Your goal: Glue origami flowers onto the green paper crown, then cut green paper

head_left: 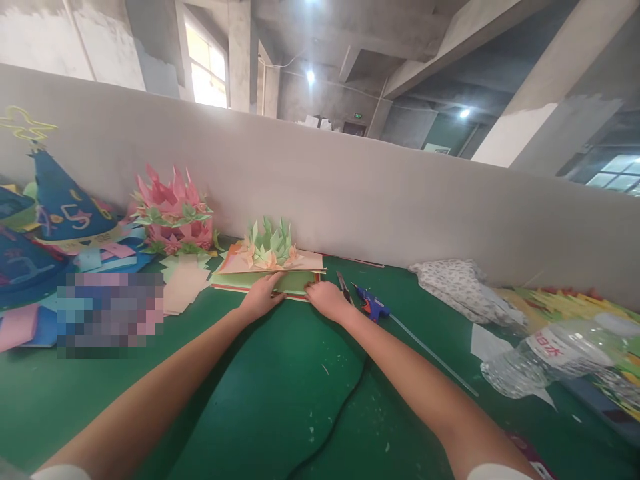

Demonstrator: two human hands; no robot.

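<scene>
A stack of coloured paper [235, 283] lies near the partition, its front edge facing me. The upper cream sheets [235, 264] are raised a little, and a green sheet [295, 283] shows in the gap. My left hand [263, 298] is at the middle of the front edge, its fingers around the paper edge. Close to the right corner, my right hand [327, 299] has its fingers bent over the edge of the sheets. On top of the stack stands a pale green and peach folded-paper crown [271, 247].
Right of the stack lie a utility knife [343, 285] and a blue glue gun [371, 305] with a long glue stick. Farther right is a clear plastic bottle [547, 357]. Left stand a pink paper crown [173, 210] and blue cone hats [67, 200]. A grey partition [370, 200] runs behind.
</scene>
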